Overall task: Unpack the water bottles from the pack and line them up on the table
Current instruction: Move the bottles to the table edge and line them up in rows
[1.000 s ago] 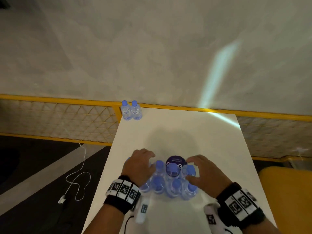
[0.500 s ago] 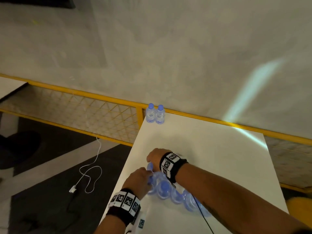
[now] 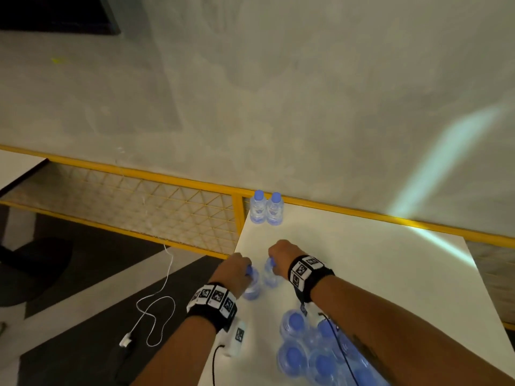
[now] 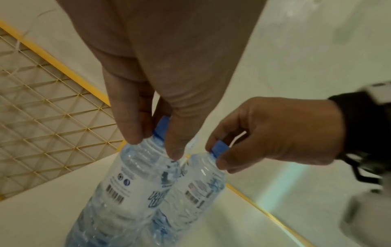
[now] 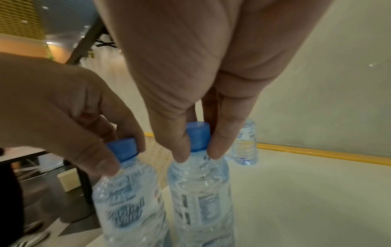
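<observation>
Each hand holds a small clear water bottle with a blue cap by its neck, side by side over the left part of the white table (image 3: 362, 260). My left hand (image 3: 237, 270) pinches the cap of the left bottle (image 3: 252, 288) (image 4: 131, 187) (image 5: 127, 200). My right hand (image 3: 280, 256) pinches the cap of the right bottle (image 3: 269, 277) (image 4: 196, 188) (image 5: 198, 197). The pack (image 3: 315, 349) with several blue-capped bottles lies near me under my right forearm. Two bottles (image 3: 266, 208) stand together at the table's far left corner.
A yellow railing with wire mesh (image 3: 139, 196) runs behind and left of the table. A white cable (image 3: 156, 310) lies on the dark floor at the left. The grey wall (image 3: 278, 107) rises beyond the table.
Both hands left the pack, each with one bottle, and moved forward and left toward the two standing bottles. The view has swung so the pack now sits at the lower right.
</observation>
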Available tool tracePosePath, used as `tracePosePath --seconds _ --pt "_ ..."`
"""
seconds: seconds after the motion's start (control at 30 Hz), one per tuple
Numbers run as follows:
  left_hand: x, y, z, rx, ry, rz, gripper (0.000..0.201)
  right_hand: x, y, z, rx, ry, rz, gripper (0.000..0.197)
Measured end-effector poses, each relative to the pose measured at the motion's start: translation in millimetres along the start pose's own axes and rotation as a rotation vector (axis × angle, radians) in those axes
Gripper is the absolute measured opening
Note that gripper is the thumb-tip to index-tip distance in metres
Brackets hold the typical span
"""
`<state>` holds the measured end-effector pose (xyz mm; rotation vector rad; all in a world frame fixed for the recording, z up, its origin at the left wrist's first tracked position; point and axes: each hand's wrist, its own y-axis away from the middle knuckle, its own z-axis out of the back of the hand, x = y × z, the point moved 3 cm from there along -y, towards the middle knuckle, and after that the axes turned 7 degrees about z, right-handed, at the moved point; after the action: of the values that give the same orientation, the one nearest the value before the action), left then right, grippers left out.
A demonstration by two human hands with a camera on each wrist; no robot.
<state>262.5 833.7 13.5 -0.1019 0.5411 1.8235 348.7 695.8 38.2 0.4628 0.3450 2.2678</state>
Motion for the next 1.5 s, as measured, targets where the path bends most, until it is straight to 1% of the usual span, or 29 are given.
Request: tracePosePath --seconds 0.13,0.27,0.43,0.53,0.57,0.63,0.7,0.77,0.83,0.87,0.93,1.0,1.03,1.07,1.1,1.13,1.23,1.27,1.3,1.33,1.37,1.4,1.43,1.47,1.5 --pt "-6 -63 20 -0.057 -0.028 0.017 0.02 -24 -31 15 -0.087 -0.055 -0.072 0.022" --pt "-14 -111 30 -0.107 -0.056 0.025 0.024 -43 -61 27 -0.116 -0.139 -0.147 0.02" --pt "-23 -150 39 -0.131 0.001 0.024 0.018 -62 -96 36 -0.17 -0.256 -0.22 0.02" --pt "-25 -165 44 -0.14 0.049 0.014 0.017 -68 -107 40 -0.16 -0.299 -0.272 0.021" --pt "-25 -168 43 -0.144 0.062 0.009 0.016 -70 -112 38 -0.192 -0.305 -0.269 0.02" --pt "-22 -173 42 -0.165 0.082 -0.003 0.015 -73 -117 38 -0.225 -0.332 -0.305 0.015" --pt "-20 -176 38 -0.175 0.066 -0.019 0.019 -73 -119 35 -0.219 -0.383 -0.264 0.016" --pt "-19 -176 35 -0.174 0.041 -0.036 0.026 -74 -120 33 -0.226 -0.259 -0.208 0.02" --pt "-20 -177 33 -0.171 0.021 -0.051 0.032 -75 -122 29 -0.258 -0.247 -0.188 0.02" --pt "-20 -178 33 -0.175 0.011 -0.057 0.034 -74 -122 29 -0.285 -0.332 -0.207 0.02" --pt "-19 -177 33 -0.173 -0.001 -0.059 0.036 -74 -119 31 -0.346 -0.438 -0.241 0.03" --pt "-20 -176 34 -0.168 0.001 -0.054 0.036 -75 -121 31 -0.351 -0.39 -0.236 0.034" --pt "-20 -176 34 -0.168 0.005 -0.052 0.036 -75 -123 30 -0.335 -0.344 -0.228 0.031" --pt "-20 -176 34 -0.168 0.01 -0.051 0.035 -74 -123 28 -0.313 -0.348 -0.218 0.026" --pt "-19 -177 33 -0.165 0.013 -0.047 0.035 -72 -123 28 -0.303 -0.282 -0.197 0.022" --pt "-19 -177 34 -0.162 0.016 -0.043 0.035 -71 -124 28 -0.306 -0.223 -0.179 0.024" --pt "-18 -179 34 -0.141 0.041 -0.029 0.04 -70 -123 30 -0.297 -0.207 -0.145 0.032" --pt "-18 -179 35 -0.138 0.033 -0.032 0.042 -69 -120 32 -0.289 -0.217 -0.147 0.038" --pt "-17 -178 35 -0.139 0.027 -0.035 0.045 -69 -116 31 -0.275 -0.244 -0.151 0.053" --pt "-17 -176 35 -0.135 0.029 -0.034 0.049 -70 -109 29 -0.28 -0.279 -0.152 0.073" --pt "-15 -173 35 -0.143 0.031 -0.038 0.057 -67 -97 32 -0.294 -0.334 -0.163 0.089" --pt "-13 -168 35 -0.167 0.04 -0.041 0.066 -64 -83 31 -0.326 -0.382 -0.166 0.095" --pt "-10 -160 35 -0.213 0.067 -0.033 0.074 -60 -67 32 -0.341 -0.408 -0.152 0.09" --pt "-9 -147 36 -0.271 0.096 -0.022 0.077 -55 -48 31 -0.315 -0.401 -0.12 0.078" --pt "-9 -133 34 -0.324 0.112 -0.034 0.075 -50 -27 28 -0.258 -0.381 -0.08 0.066"
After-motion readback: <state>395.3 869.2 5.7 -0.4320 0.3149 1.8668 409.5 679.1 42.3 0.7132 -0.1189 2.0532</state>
